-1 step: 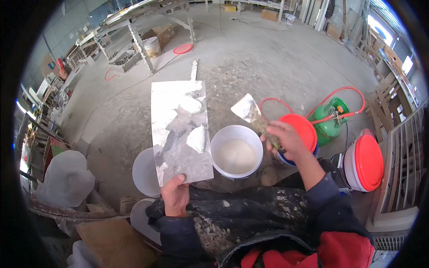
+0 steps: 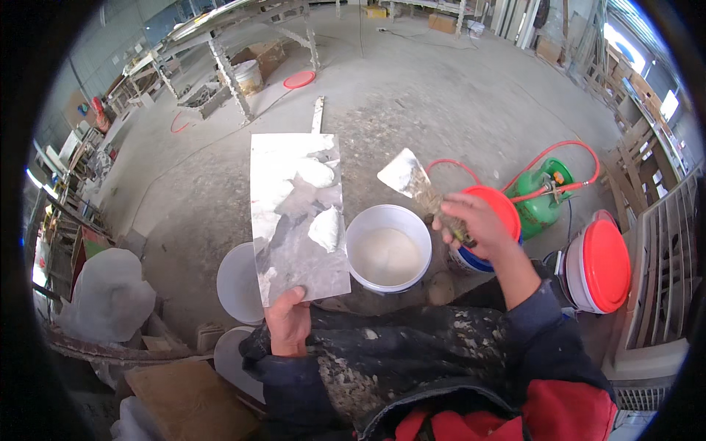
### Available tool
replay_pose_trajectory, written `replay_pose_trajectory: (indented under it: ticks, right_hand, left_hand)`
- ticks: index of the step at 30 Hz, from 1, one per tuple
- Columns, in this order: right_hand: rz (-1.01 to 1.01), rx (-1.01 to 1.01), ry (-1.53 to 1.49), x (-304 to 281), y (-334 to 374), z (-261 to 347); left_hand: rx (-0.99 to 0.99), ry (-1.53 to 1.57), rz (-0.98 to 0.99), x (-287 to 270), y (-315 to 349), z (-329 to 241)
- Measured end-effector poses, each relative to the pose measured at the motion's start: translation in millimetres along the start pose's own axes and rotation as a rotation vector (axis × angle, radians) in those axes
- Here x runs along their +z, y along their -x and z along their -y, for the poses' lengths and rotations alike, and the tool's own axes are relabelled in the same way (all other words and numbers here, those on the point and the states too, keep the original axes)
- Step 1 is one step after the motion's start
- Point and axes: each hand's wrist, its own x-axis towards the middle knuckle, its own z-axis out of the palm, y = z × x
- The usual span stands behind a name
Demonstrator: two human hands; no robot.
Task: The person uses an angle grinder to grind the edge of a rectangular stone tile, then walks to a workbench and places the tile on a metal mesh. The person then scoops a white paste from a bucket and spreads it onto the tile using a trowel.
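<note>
My left hand (image 2: 288,323) grips the near edge of a flat pale board (image 2: 298,268), thumb on top. White paste (image 2: 324,228) lies on the board in several thick lumps and smears. In my right hand (image 2: 482,224) is a putty knife (image 2: 425,195), fingers wrapped round its dirty handle. Its blade points up and left, coated with white paste, and is apart from the board. Between my hands, an open white bucket (image 2: 351,237) holds creamy white material (image 2: 387,257). A dark, paste-spattered apron (image 2: 426,342) covers my lap.
A red-lidded bucket (image 2: 494,209) stands beside my right hand, another (image 2: 607,266) farther right. Behind them is a green gas cylinder (image 2: 543,192) with a red hose (image 2: 566,145). A pale tub (image 2: 237,283) sits left of the board. Worktables (image 2: 228,81) stand far left.
My right hand and the putty knife have shifted very slightly, with the handle end a little farther right. The left hand and board are nearly still.
</note>
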Motion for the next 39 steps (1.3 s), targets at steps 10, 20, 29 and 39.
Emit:
replay_pose_trajectory:
  ticks: [10, 20, 29, 39]
  right_hand:
    - [0.187, 0.026, 0.250, 24, 21, 73]
    - [0.187, 0.005, 0.064, 39, -4, 47]
    - [-0.257, -0.783, 0.607, 24, 7, 30]
    - [-0.232, -0.478, 1.063, -21, -31, -167]
  left_hand:
    - [-0.122, -0.247, 0.090, 2, 2, 2]
    - [-0.149, -0.327, 0.120, 2, 0, 7]
    - [-0.172, 0.068, -0.049, -8, -5, 15]
    - [-0.110, 0.063, -0.053, -14, -6, 33]
